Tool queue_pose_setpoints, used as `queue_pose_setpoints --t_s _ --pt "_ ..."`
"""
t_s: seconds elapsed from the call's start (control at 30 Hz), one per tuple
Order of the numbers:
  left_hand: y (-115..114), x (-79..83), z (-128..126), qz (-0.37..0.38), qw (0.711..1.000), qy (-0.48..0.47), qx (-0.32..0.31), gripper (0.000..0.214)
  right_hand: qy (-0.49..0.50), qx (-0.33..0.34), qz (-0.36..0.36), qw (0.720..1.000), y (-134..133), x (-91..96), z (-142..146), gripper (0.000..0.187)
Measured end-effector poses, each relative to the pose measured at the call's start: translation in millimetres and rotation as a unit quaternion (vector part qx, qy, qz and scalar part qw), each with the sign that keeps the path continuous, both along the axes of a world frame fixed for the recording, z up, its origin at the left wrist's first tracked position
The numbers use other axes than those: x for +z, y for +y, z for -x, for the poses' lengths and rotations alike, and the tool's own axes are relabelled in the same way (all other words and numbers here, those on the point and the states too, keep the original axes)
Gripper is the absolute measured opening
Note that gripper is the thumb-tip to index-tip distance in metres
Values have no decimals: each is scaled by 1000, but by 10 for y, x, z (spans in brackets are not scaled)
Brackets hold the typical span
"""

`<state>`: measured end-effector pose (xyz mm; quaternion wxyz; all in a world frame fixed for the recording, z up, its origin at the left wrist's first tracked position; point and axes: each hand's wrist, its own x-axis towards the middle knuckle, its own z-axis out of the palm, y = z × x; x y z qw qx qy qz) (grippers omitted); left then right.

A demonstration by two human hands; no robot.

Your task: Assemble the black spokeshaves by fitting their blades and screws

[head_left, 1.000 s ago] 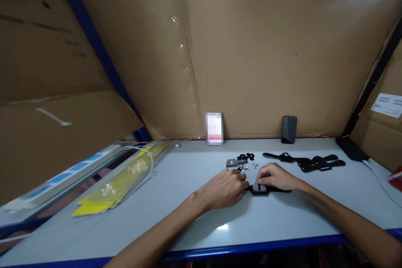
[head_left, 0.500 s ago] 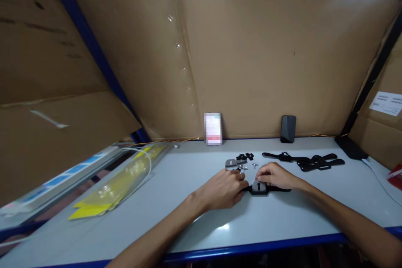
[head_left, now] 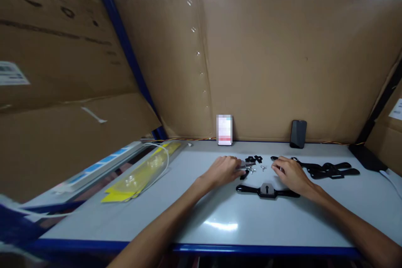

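Note:
A black handled part with a grey plate in its middle [head_left: 266, 191] lies flat on the grey table [head_left: 220, 213], with neither hand on it. My left hand [head_left: 223, 168] rests just beyond it to the left, fingers curled over a grey metal plate [head_left: 245, 163] and small black pieces [head_left: 253, 159]. My right hand [head_left: 290, 172] hovers to the right of the small silver screws [head_left: 256, 169], fingers loosely bent and apart, holding nothing I can see. It is beside a pile of black handles [head_left: 326, 169].
Cardboard walls [head_left: 266, 63] close in the back and sides. A white card [head_left: 224, 130] and a dark phone [head_left: 298, 133] lean against the back wall. Yellow plastic bags [head_left: 141, 173] lie at the left. A blue edge [head_left: 251, 249] runs along the table front.
Both hands have let go of the black handled part and moved away from me toward the small parts. The view has shifted left.

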<state>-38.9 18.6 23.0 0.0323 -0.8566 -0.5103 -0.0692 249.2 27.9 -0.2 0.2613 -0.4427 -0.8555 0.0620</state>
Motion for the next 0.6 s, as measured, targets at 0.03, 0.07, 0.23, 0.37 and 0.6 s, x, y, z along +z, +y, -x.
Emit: queue_pose_setpoints --t_s 0.03,0.07,0.23,0.37,0.6 --pt "-17 -24 -43 3 1000 4 5 25 -2 4 -2 1000 -9 -6 9 23" --pt "-30 -45 -77 6 1000 6 9 26 -3 8 -4 1000 -19 -6 18 23" --pt "-48 -93 -116 47 998 -7 30 19 -11 17 0 1000 -67 44 43 22" --pt "-49 -69 -93 56 998 -14 26 9 -16 15 2 1000 -85 75 40 22" --pt "-181 -3 -268 51 979 -192 -52 19 46 65 16 997 -192 113 140 24"
